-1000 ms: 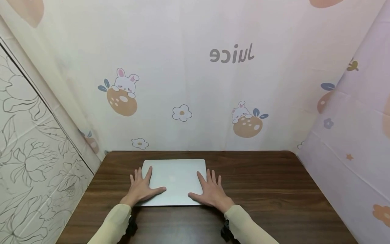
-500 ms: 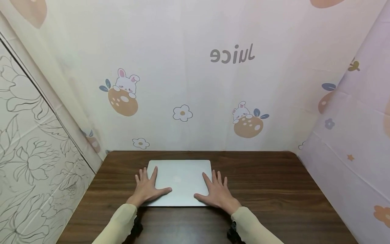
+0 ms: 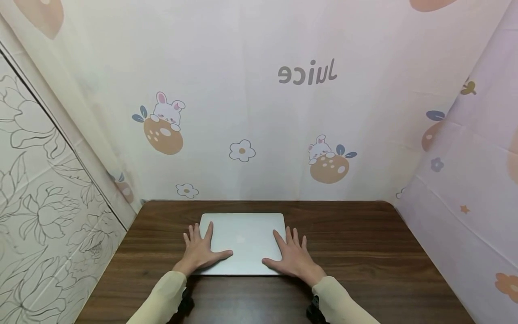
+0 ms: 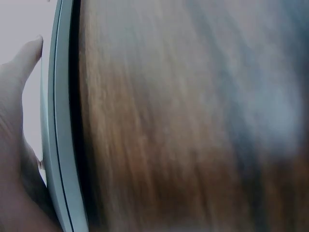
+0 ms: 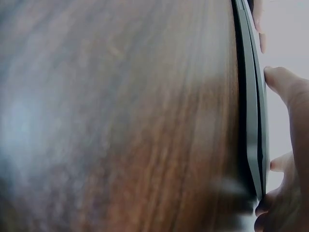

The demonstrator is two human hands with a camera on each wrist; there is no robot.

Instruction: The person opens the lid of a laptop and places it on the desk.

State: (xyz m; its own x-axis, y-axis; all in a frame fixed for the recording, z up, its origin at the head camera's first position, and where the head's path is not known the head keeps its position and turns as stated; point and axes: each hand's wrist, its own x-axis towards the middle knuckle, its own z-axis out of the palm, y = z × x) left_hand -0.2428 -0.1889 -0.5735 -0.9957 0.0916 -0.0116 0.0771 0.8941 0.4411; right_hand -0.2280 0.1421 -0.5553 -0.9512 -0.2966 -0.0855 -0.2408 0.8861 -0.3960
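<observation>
A closed silver laptop [image 3: 244, 245] lies flat on the brown wooden table, a faint logo at the middle of its lid. On its left side rests my left hand [image 3: 202, 249], thumb and index finger spread straight over the lid and the other fingers beyond the side edge. The right hand [image 3: 295, 256] mirrors this at the right side. Both wrist views show the front edge of the laptop [image 4: 63, 116] close up, with a thin seam between lid and base. In the right wrist view a thumb [image 5: 285, 84] lies on the lid.
The wooden table [image 3: 364, 252] extends farther to the right of the laptop than to the left. A printed curtain [image 3: 259, 103] hangs along the back edge, with more patterned cloth at the left and right sides.
The laptop has slid to the right along the table, with both hands moving along with it. Their straight, spread fingers have kept the same placement on the lid and sides.
</observation>
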